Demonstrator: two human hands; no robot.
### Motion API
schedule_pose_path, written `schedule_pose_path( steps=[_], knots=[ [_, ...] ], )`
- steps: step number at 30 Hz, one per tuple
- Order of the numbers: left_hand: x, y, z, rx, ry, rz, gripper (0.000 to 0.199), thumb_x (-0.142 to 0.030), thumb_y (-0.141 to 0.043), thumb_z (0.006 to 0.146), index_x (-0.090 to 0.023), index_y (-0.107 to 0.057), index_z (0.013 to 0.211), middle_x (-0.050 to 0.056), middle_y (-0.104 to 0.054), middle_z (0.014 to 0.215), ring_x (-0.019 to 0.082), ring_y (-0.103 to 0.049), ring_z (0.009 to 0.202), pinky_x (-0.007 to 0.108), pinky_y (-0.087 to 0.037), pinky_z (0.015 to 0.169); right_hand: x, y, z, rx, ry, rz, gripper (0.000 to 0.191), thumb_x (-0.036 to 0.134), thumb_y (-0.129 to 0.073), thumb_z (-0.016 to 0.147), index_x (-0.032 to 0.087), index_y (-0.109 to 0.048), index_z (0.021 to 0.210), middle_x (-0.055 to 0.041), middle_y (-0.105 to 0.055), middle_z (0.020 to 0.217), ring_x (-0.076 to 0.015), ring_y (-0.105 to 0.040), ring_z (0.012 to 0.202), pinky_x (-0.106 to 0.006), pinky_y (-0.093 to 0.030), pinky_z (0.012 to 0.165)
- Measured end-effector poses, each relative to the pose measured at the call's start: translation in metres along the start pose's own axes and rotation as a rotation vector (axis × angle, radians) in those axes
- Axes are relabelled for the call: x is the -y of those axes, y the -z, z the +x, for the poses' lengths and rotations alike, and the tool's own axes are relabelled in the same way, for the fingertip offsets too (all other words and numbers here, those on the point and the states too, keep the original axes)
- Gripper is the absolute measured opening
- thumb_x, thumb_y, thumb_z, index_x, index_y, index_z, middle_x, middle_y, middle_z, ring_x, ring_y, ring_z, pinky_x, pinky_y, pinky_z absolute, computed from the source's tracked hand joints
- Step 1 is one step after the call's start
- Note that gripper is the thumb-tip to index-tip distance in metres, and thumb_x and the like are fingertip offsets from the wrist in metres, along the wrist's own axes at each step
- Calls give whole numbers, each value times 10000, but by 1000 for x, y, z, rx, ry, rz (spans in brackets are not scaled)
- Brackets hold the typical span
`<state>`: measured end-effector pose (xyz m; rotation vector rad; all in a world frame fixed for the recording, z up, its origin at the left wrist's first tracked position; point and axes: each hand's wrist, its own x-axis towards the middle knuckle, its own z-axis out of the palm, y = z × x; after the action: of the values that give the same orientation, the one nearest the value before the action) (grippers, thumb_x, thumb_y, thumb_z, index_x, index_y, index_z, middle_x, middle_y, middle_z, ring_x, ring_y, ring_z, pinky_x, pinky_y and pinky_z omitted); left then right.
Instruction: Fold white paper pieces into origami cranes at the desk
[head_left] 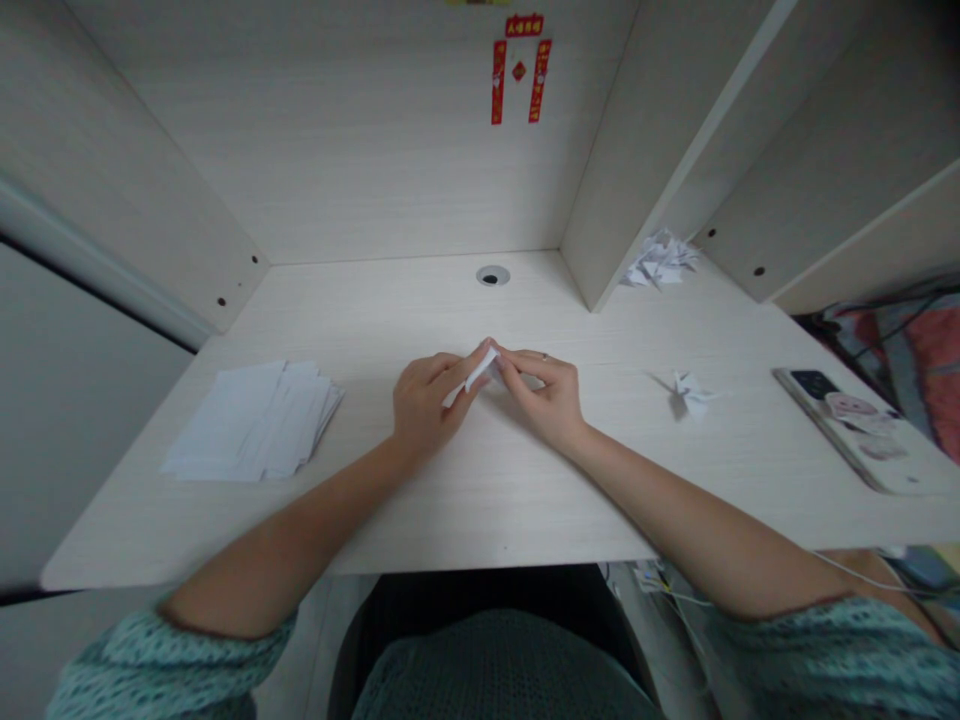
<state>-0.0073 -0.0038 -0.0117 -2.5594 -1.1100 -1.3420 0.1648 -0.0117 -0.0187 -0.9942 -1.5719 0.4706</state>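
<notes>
Between my two hands, above the middle of the desk, is a small folded piece of white paper (481, 369). My left hand (430, 397) is closed on it, thumb below and fingers above. The fingertips of my right hand (546, 392) pinch the paper's upper right end, and a ring shows on one finger. Part of the paper is hidden by my fingers. To the right of my right hand, a folded paper crane (691, 393) stands on the desk. A stack of white paper sheets (251, 420) lies left of my left hand.
A heap of folded white paper pieces (661, 260) sits behind the upright divider (637, 170) at the back right. A phone in a decorated case (862, 425) lies near the right edge. In the desk's back is a round cable hole (493, 275).
</notes>
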Motion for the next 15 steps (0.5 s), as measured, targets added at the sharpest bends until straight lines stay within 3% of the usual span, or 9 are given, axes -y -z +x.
schedule_pose_path(
  steps=[6,11,15],
  knots=[
    [-2,3,1,-16,-52,149,390,-335,-606,852,-257,-603,1234,7,-620,756,137,-563,713,307,-396,785,0,-3,-2,-36,0,-34,240,257,-572,858,229,-728,1038,-18,-748,833,-143,-669,681,-271,-537,673],
    [-2,5,2,-80,-68,169,347,-331,-639,828,-291,-640,1172,43,-668,928,172,-598,857,353,-390,858,5,-1,-4,16,-29,-20,375,256,-542,872,244,-600,1243,-6,-739,861,-126,-674,701,-265,-550,747],
    [-3,7,2,-96,-98,105,322,-293,-647,824,-296,-646,1146,38,-699,1040,182,-619,972,372,-385,946,4,-1,-6,57,8,-81,268,260,-536,875,240,-676,1103,-25,-741,983,-138,-694,773,-254,-550,759]
  ],
)
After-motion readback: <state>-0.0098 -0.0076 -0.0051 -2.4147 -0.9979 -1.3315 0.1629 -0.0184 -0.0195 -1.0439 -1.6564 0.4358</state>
